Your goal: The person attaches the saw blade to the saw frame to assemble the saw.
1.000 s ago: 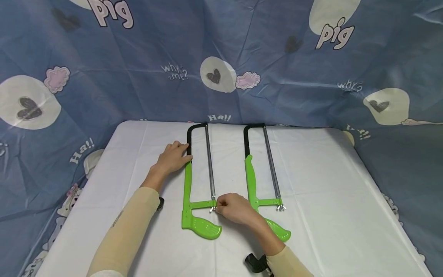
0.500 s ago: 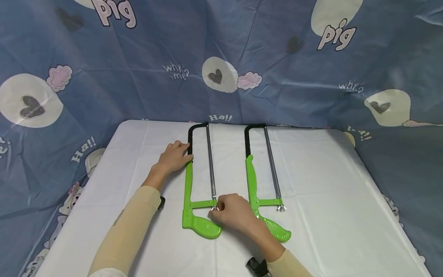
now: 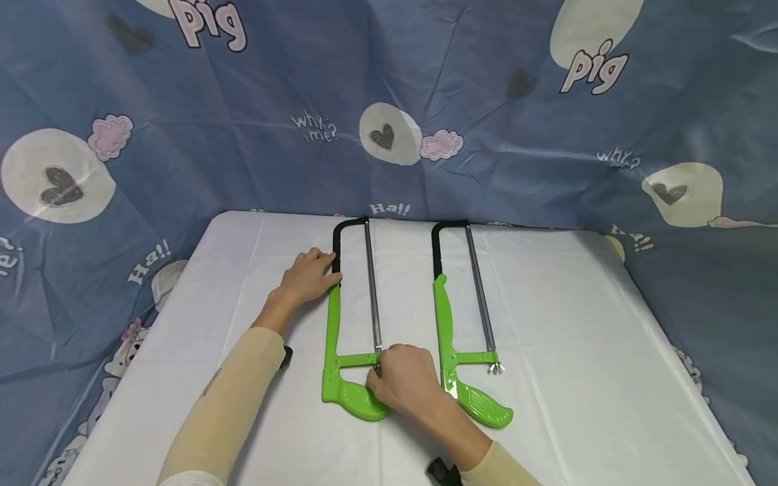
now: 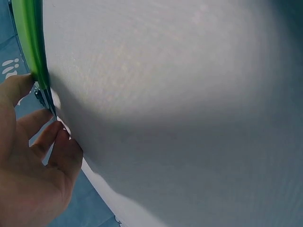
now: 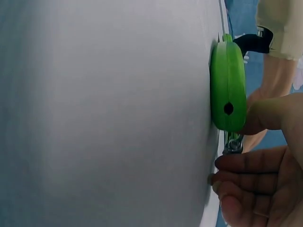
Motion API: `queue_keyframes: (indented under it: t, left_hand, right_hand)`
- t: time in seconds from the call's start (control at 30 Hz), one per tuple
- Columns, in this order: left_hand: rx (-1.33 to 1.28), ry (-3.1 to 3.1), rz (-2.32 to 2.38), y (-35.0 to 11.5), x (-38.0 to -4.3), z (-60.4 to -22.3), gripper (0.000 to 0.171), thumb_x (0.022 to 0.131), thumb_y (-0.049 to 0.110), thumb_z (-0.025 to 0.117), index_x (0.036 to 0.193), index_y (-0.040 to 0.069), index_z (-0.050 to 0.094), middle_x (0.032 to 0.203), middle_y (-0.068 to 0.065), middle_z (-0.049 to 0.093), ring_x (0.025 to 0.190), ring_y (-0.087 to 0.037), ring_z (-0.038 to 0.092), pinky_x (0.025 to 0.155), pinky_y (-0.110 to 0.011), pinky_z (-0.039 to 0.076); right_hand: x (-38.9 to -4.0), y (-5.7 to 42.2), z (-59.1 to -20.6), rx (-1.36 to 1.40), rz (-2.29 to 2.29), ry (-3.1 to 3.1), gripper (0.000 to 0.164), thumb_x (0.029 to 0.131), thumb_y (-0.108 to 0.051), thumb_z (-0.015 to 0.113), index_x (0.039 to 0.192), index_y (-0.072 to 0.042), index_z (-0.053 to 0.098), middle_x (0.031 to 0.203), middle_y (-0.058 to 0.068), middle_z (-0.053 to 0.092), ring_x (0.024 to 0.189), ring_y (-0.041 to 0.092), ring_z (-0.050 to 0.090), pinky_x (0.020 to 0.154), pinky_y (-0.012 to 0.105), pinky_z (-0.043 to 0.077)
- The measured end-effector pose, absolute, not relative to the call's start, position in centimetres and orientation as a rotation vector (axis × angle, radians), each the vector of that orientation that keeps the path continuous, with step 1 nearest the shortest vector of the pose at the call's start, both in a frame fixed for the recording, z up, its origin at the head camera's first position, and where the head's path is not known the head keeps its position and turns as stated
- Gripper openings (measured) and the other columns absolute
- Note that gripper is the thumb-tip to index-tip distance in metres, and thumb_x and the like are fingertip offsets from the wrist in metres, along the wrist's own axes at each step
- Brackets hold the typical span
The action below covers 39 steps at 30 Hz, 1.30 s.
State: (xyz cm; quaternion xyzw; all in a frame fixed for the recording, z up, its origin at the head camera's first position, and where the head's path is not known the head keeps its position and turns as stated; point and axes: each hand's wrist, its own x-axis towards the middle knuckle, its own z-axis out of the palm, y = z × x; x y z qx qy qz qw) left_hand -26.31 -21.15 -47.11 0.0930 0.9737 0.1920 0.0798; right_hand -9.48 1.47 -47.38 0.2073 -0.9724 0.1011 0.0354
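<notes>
Two hacksaws with green handles and black front frames lie side by side. On the left hacksaw [image 3: 332, 324], my left hand [image 3: 305, 275] holds the frame where the black bar [image 4: 46, 97] meets the green part, thumb and fingers on it. My right hand [image 3: 406, 376] is at that saw's near blade end. In the right wrist view its thumb and curled forefinger pinch at the wing nut [image 5: 233, 145], just beyond the green grip [image 5: 228, 85]; the head view mostly hides the nut behind the hand. The right hand also covers the tip of the grip.
The right hacksaw [image 3: 444, 317] lies close beside my right hand, its wing nut [image 3: 496, 368] showing. A white cloth [image 3: 583, 378] covers the table. Behind it hangs a blue printed curtain [image 3: 498, 175].
My right hand has turned at the wing nut, its fingers moving from the nut's right side down and over it. The left hand stays on the frame. The view shifts slightly.
</notes>
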Motion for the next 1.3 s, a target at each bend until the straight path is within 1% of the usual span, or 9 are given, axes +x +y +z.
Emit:
queue_keyframes:
  t: [0.13,0.33,0.4,0.5,0.6,0.7,0.93,1.07,1.3]
  left_hand:
    - [0.277,2.917,0.572,-21.0,-26.3,-47.1,0.064,0.099,0.043,0.052,0.153,0.013,0.038,0.146,-0.014,0.043,0.128,-0.035,0.043,0.097,-0.06,0.047]
    - [0.27,2.913,0.564,-21.1,-26.5,-47.2,0.065,0.099,0.044,0.051,0.153,0.012,0.037,0.146,-0.014,0.043,0.129,-0.035,0.042,0.098,-0.06,0.046]
    - [0.268,2.916,0.564,-21.1,-26.6,-47.2,0.065,0.099,0.044,0.051,0.154,0.012,0.037,0.146,-0.014,0.043,0.129,-0.035,0.042,0.098,-0.06,0.046]
    - [0.261,2.917,0.574,-21.1,-26.5,-47.2,0.065,0.099,0.044,0.051,0.153,0.012,0.037,0.145,-0.014,0.043,0.128,-0.035,0.042,0.097,-0.059,0.046]
    - [0.258,2.909,0.572,-21.1,-26.4,-47.3,0.065,0.099,0.044,0.05,0.154,0.012,0.036,0.144,-0.014,0.043,0.127,-0.035,0.043,0.097,-0.06,0.046]
    - [0.259,2.902,0.574,-21.1,-26.3,-47.5,0.065,0.099,0.045,0.05,0.154,0.013,0.036,0.145,-0.014,0.043,0.127,-0.035,0.042,0.097,-0.06,0.046]
    - [0.272,2.912,0.588,-21.0,-26.2,-47.3,0.064,0.1,0.043,0.051,0.153,0.011,0.037,0.145,-0.015,0.043,0.128,-0.037,0.043,0.097,-0.061,0.046]
    - [0.277,2.907,0.592,-21.1,-26.2,-47.3,0.064,0.1,0.043,0.051,0.153,0.012,0.037,0.144,-0.015,0.043,0.127,-0.036,0.042,0.096,-0.061,0.046]
    - [0.279,2.909,0.599,-21.2,-26.3,-47.4,0.064,0.099,0.043,0.05,0.154,0.013,0.036,0.145,-0.013,0.043,0.128,-0.035,0.042,0.097,-0.061,0.046]
  right_hand:
    - [-9.5,1.6,-47.4,0.568,0.473,-3.053,0.047,0.081,-0.029,0.063,0.046,-0.023,0.032,0.045,-0.011,0.027,0.042,0.007,0.025,0.035,0.025,0.025]
    - [-9.9,2.3,-47.2,0.322,1.142,-3.175,0.037,0.074,-0.019,0.059,0.047,-0.022,0.033,0.044,-0.012,0.022,0.041,0.005,0.019,0.039,0.023,0.018]
    - [-10.1,2.6,-47.0,0.3,1.257,-3.174,0.035,0.075,-0.017,0.058,0.048,-0.022,0.036,0.044,-0.012,0.025,0.042,0.005,0.021,0.041,0.022,0.018]
    - [-10.3,2.9,-46.8,0.321,1.366,-3.174,0.033,0.079,-0.015,0.058,0.051,-0.02,0.042,0.046,-0.01,0.035,0.044,0.008,0.03,0.043,0.023,0.025]
    - [-10.5,3.2,-46.8,0.331,1.428,-3.193,0.03,0.082,-0.014,0.058,0.055,-0.019,0.046,0.05,-0.008,0.045,0.047,0.01,0.038,0.047,0.024,0.032]
    - [-10.6,3.3,-47.0,0.341,1.442,-3.214,0.03,0.084,-0.013,0.058,0.057,-0.019,0.046,0.053,-0.007,0.046,0.05,0.011,0.041,0.05,0.025,0.035]
    - [-11.2,3.7,-46.9,0.445,1.447,-3.236,0.032,0.085,-0.01,0.056,0.057,-0.019,0.043,0.05,-0.007,0.041,0.048,0.011,0.04,0.052,0.024,0.035]
    - [-11.6,3.9,-46.6,0.528,1.418,-3.262,0.03,0.083,-0.006,0.056,0.058,-0.017,0.044,0.05,-0.006,0.041,0.049,0.011,0.04,0.053,0.023,0.034]
    - [-12.0,3.8,-46.7,0.576,1.264,-3.281,0.026,0.083,-0.006,0.066,0.061,-0.015,0.054,0.058,-0.008,0.045,0.057,0.01,0.04,0.055,0.022,0.031]
